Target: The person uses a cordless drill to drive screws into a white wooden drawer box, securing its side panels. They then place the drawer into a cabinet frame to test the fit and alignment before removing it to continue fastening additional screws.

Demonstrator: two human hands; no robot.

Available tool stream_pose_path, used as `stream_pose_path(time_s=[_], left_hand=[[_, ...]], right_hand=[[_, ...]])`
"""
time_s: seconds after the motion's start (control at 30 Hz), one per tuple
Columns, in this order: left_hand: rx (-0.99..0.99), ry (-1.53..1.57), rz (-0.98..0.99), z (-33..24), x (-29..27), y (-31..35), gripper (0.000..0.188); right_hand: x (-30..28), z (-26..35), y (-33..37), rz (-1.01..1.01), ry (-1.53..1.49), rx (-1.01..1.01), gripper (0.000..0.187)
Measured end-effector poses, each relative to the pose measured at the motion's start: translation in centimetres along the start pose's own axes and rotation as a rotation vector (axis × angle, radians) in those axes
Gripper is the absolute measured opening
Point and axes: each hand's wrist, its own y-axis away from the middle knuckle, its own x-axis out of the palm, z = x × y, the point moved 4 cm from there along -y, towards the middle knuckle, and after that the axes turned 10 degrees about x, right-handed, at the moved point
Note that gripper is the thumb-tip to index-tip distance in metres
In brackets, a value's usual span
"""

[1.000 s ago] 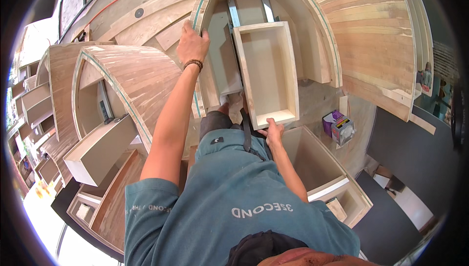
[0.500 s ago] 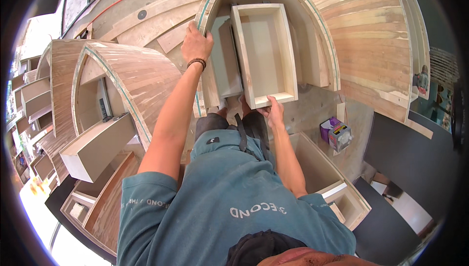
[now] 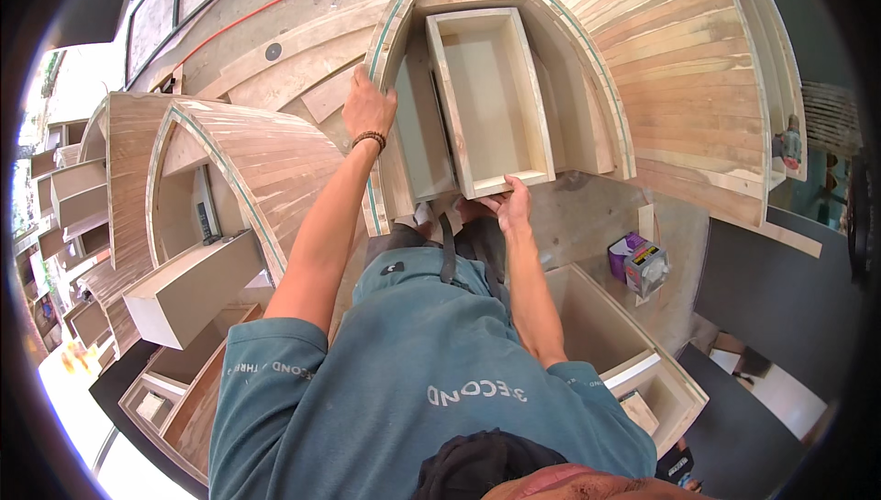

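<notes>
Over in the upper middle of the frame, a pale wooden drawer (image 3: 491, 101) sits within an arched cabinet (image 3: 574, 124). The person's left hand (image 3: 370, 109) grips the cabinet's left edge; the right hand (image 3: 512, 207) grasps the drawer's near end.

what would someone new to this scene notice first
The arched wooden cabinet stands out at top centre, with the left hand on its left edge. In its opening sits a pale drawer, the right hand at its near end. A purple-and-grey box lies off to the right.
</notes>
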Motion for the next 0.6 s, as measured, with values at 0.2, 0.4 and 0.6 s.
stream_pose_path(time_s=[0.2, 0.4, 0.6], left_hand=[[0.044, -0.009, -0.039, 0.2, 0.3, 0.2, 0.072], [0.028, -0.080, -0.061, -0.5, -0.3, 0.2, 0.074], [0.112, -0.148, -0.018, -1.6, 1.4, -1.2, 0.079]], right_hand=[[-0.2, -0.1, -0.5, 0.014, 0.015, -0.022, 0.052], [-2.3, -2.3, 0.6, -0.031, -0.220, 0.015, 0.073], [-13.1, -10.7, -10.1, -0.898, -0.672, -0.099, 0.072]])
